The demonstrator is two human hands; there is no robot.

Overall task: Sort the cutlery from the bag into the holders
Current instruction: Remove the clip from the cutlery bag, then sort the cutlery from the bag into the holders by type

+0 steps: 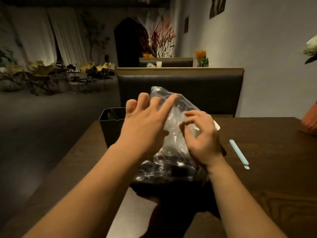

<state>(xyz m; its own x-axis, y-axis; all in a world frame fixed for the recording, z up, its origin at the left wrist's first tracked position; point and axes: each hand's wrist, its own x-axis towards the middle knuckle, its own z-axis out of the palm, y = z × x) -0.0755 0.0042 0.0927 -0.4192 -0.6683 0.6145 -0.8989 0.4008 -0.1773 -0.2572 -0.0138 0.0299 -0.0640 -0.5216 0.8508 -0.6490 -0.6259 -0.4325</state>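
Note:
A clear plastic bag stands crumpled on the dark wooden table, with clear plastic cutlery heaped at its bottom. My left hand is at the bag's left side with fingers spread and straight, the index finger lying across the upper plastic. My right hand is at the bag's right side, its thumb and curled fingers pinching the plastic. A black rectangular holder stands at the table's left edge, just behind my left hand. Its inside is dark.
A light blue bag clip lies on the table to the right of my right hand. An orange object sits at the far right edge. A dark padded bench back rises behind the table. Folding chairs stand far left.

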